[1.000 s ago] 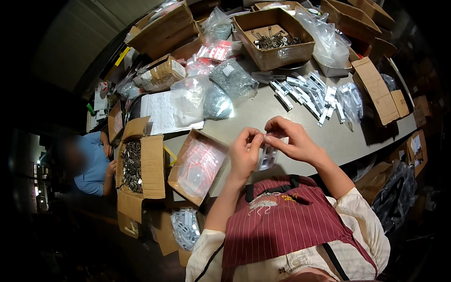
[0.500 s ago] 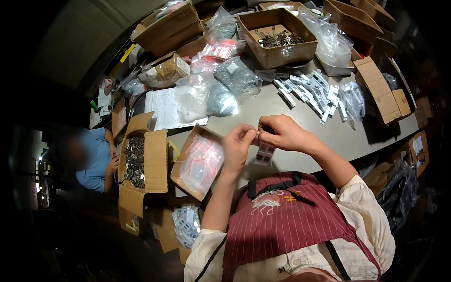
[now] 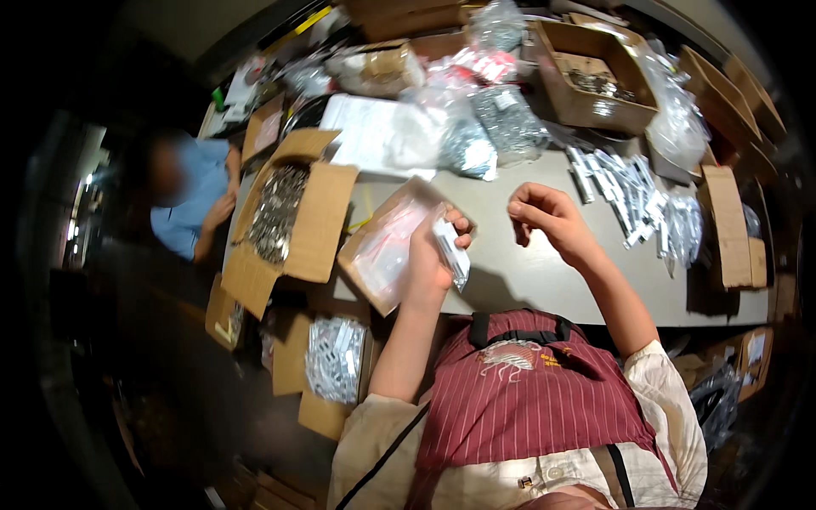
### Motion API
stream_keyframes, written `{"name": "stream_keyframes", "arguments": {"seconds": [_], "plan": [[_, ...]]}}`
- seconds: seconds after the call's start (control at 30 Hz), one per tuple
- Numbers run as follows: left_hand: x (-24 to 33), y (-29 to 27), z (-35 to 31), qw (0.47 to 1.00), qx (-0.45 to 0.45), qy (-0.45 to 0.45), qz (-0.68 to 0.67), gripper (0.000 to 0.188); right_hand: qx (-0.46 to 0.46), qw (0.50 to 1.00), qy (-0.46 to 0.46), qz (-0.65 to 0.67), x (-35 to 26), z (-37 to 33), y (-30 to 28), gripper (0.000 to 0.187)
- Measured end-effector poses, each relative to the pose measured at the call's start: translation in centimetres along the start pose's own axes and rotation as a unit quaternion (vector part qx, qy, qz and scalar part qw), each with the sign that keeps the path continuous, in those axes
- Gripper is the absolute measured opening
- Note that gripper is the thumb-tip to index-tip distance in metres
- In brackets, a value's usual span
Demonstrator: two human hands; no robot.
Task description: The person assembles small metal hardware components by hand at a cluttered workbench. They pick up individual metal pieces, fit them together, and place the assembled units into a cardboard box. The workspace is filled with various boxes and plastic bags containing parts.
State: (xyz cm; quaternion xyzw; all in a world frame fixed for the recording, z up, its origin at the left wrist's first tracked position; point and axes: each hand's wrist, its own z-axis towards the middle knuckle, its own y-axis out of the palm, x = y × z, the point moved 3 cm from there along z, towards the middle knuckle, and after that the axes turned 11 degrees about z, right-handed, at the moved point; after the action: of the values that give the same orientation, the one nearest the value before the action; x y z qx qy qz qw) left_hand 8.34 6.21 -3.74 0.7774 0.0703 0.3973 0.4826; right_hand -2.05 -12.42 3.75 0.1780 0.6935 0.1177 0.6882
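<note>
My left hand (image 3: 432, 255) is closed around a small clear plastic bag (image 3: 450, 252) with pale, flat pieces inside, held just above the table. Beside it, at the left, sits a shallow cardboard box (image 3: 372, 295) of clear bags with red lines (image 3: 384, 242); my left wrist overlaps the box's right side. Over the middle of the table hangs my right hand (image 3: 548, 219), apart from the bag. Its fingers are loosely bent with gaps between them, and nothing shows in them.
Silvery bar-shaped parts (image 3: 616, 191) lie piled at the right. An opened carton (image 3: 327, 217) of small metal pieces stands at the left, near a person in blue (image 3: 191, 200). Papers (image 3: 370, 132), filled bags (image 3: 507, 119) and a carton of metal parts (image 3: 595, 102) line the back.
Both hands were together at the top of the hanging bag. They have parted: the right hand has let go and moved right, while the left now grips the bag in its palm.
</note>
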Motion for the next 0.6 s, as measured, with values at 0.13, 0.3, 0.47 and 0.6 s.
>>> {"name": "stream_keyframes", "arguments": {"seconds": [0.13,0.3,0.47,0.6], "plan": [[1.8,-2.6,-2.6,0.988,-0.034,0.019,-0.147,0.012,-0.008,0.997,0.066,-0.028,3.3,0.5,0.9,0.02],[3.7,-6.7,-5.8,0.975,0.032,0.062,-0.211,0.012,-0.056,0.99,0.105,-0.072,7.0,3.0,3.3,0.02],[6.1,-10.1,-9.8,0.938,0.012,0.077,-0.338,0.019,-0.127,0.873,-0.072,-0.466,11.2,8.3,5.0,0.022],[7.2,-15.2,-13.8,0.922,0.057,0.149,-0.352,0.025,-0.125,0.732,-0.019,-0.669,15.0,10.1,6.4,0.055]]}}
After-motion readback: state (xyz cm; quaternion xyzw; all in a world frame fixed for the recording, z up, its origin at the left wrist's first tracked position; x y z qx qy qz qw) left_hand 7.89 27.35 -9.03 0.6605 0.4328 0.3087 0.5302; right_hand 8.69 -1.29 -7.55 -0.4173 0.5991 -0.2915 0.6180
